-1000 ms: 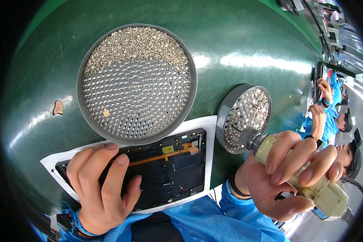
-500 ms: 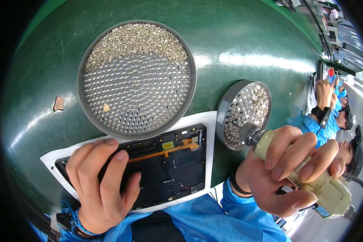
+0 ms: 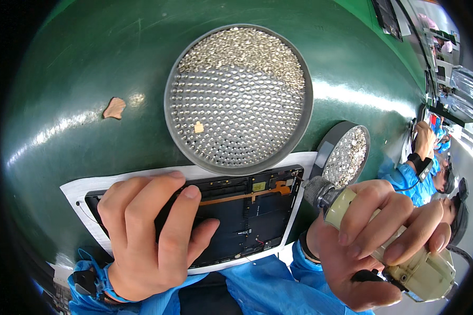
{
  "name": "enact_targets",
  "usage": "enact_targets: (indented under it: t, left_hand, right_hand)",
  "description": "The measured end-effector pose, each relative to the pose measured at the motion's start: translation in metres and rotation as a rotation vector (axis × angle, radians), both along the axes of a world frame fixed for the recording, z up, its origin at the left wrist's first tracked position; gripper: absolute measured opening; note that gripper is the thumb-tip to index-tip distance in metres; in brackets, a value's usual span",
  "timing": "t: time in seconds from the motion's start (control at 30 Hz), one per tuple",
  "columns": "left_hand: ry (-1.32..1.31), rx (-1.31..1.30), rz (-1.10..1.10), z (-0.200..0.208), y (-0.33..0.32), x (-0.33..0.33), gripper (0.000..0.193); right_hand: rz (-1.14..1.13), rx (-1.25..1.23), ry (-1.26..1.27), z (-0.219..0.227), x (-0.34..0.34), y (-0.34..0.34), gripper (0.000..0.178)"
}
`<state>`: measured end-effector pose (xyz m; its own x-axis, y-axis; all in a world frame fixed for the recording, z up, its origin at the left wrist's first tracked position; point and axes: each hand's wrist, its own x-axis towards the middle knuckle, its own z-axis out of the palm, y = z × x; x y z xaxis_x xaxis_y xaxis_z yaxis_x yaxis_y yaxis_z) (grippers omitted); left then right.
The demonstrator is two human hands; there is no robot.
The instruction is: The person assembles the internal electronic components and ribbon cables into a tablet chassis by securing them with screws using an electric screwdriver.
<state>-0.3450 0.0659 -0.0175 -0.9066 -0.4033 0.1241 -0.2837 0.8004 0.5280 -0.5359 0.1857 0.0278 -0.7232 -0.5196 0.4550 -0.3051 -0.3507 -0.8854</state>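
My left hand (image 3: 152, 236) rests over the left part of a black tablet housing (image 3: 252, 220), fingers apart and holding nothing. A flat orange cable (image 3: 236, 199) runs across the housing, which lies on a white sheet (image 3: 74, 192). In my right hand (image 3: 373, 236) is a cream electric screwdriver (image 3: 425, 272), its metal nose pointing left. Its thin tip is at the housing's far right corner; whether it touches, I cannot tell. Beyond the housing stands a large round grey tray (image 3: 236, 170) of small silver screws, many seated in its holes.
A smaller round tray (image 3: 329, 147) with screws tilts just past the screwdriver's nose. On the green table (image 3: 89, 63) lies a brown scrap (image 3: 114, 108). A small tan piece (image 3: 198, 127) sits in the large tray. At the right, a co-worker in blue (image 3: 404, 176) works.
The screwdriver's tip has left the smaller tray and come to the housing's far right corner. The whole scene has shifted rightward in view; my left hand stays on the housing.
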Motion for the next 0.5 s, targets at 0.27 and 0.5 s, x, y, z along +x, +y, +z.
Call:
enact_targets:
  t: [0.27,0.5]
  left_hand:
    - [0.014,0.015,0.014,0.000,0.001,-0.004,0.055]
    - [0.013,0.002,0.013,-0.001,0.001,-0.004,0.055]
  right_hand:
    - [0.284,-0.094,0.258,-0.019,-0.033,-0.002,0.063]
    - [0.234,-0.131,0.204,-0.023,-0.026,-0.010,0.060]
